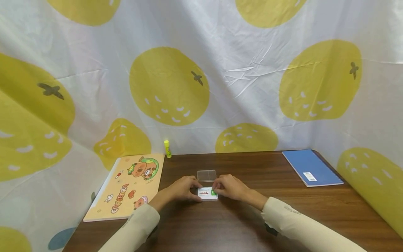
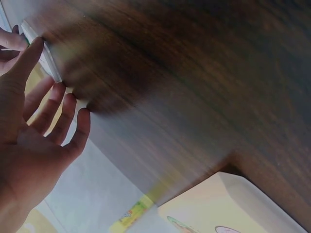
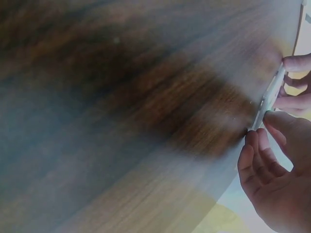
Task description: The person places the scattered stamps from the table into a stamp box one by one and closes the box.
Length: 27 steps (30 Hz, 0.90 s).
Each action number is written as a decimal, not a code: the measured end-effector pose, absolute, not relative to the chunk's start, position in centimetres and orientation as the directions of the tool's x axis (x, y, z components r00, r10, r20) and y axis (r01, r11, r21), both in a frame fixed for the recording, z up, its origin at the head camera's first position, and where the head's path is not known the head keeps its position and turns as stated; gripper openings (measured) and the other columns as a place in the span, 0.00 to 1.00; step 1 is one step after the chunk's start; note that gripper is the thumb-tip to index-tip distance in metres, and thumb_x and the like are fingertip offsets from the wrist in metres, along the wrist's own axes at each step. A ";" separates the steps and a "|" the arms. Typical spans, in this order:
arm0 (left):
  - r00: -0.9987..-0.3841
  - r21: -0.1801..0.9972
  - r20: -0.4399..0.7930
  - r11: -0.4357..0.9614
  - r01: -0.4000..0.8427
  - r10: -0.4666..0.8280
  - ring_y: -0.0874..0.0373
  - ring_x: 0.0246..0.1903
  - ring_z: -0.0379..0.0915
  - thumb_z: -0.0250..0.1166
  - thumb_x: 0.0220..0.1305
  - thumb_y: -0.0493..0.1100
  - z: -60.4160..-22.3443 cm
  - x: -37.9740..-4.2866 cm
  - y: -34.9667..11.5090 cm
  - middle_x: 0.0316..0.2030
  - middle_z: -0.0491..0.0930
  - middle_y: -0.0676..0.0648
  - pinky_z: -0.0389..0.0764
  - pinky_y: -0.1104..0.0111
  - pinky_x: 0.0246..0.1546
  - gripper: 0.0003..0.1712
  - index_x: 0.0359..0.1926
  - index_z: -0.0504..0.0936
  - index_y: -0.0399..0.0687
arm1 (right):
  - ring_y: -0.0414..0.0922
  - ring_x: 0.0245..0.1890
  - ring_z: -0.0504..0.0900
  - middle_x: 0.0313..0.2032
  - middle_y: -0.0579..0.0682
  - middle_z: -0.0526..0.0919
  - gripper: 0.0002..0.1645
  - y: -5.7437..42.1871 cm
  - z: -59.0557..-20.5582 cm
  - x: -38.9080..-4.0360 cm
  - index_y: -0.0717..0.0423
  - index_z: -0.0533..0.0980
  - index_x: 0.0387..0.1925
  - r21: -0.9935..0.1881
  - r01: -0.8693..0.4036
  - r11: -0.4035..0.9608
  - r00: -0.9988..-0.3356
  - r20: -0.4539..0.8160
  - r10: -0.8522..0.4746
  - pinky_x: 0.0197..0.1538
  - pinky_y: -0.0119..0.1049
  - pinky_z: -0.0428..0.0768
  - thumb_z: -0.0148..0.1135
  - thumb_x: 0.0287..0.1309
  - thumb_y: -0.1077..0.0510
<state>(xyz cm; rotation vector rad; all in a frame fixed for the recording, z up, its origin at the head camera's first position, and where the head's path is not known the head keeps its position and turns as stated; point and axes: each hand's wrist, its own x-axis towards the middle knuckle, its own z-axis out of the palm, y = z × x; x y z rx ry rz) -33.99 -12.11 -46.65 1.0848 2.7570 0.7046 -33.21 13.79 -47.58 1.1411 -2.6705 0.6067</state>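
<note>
A small flat case (image 1: pixel 207 198) with a white printed face and a red picture lies on the table, its clear lid (image 1: pixel 206 175) raised behind it. My left hand (image 1: pixel 185 189) holds the case at its left end, thumb at the front and fingers at the back. In the left wrist view the thumb and a fingertip touch the edge of the case (image 2: pixel 52 65). At the other end, my right hand (image 1: pixel 231 187) pinches a small green piece (image 1: pixel 213 193) with bent fingers. Its fingertips partly cover that piece, and its exact kind is unclear.
A dark wooden table (image 1: pixel 233 224) lies under both hands. To the left is an orange capybara-print pad (image 1: pixel 126 192), with a yellow glue stick (image 1: pixel 168 149) upright behind it. A blue notebook (image 1: pixel 311 168) lies at the back right. A fruit-print curtain (image 1: pixel 239 87) hangs behind.
</note>
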 end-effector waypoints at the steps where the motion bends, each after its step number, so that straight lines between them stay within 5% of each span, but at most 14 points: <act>1: -0.741 0.452 0.077 0.639 0.622 0.667 0.55 0.43 0.78 0.82 0.54 0.49 -46.6 -34.0 -12.1 0.45 0.82 0.48 0.79 0.65 0.45 0.26 0.51 0.89 0.42 | 0.33 0.30 0.76 0.30 0.40 0.81 0.04 13.8 -47.6 -33.2 0.52 0.86 0.35 -0.299 -0.723 0.623 -0.691 0.315 -0.650 0.34 0.31 0.77 0.73 0.61 0.56; 15: -0.740 0.448 0.052 0.647 0.617 0.671 0.53 0.48 0.80 0.79 0.59 0.52 -46.2 -33.6 -12.1 0.48 0.84 0.44 0.81 0.59 0.53 0.32 0.57 0.85 0.35 | 0.33 0.30 0.77 0.30 0.39 0.83 0.03 14.1 -47.2 -33.2 0.54 0.86 0.39 -0.357 -0.717 0.599 -0.696 0.317 -0.644 0.34 0.30 0.77 0.71 0.65 0.59; 27: -0.773 0.413 0.082 0.685 0.601 0.629 0.50 0.51 0.79 0.73 0.66 0.46 -45.8 -35.2 -13.4 0.49 0.84 0.44 0.79 0.53 0.55 0.22 0.56 0.86 0.39 | 0.34 0.32 0.80 0.32 0.42 0.86 0.08 16.2 -46.6 -35.2 0.58 0.86 0.43 -0.410 -0.635 0.655 -0.771 0.288 -0.568 0.37 0.32 0.81 0.72 0.63 0.61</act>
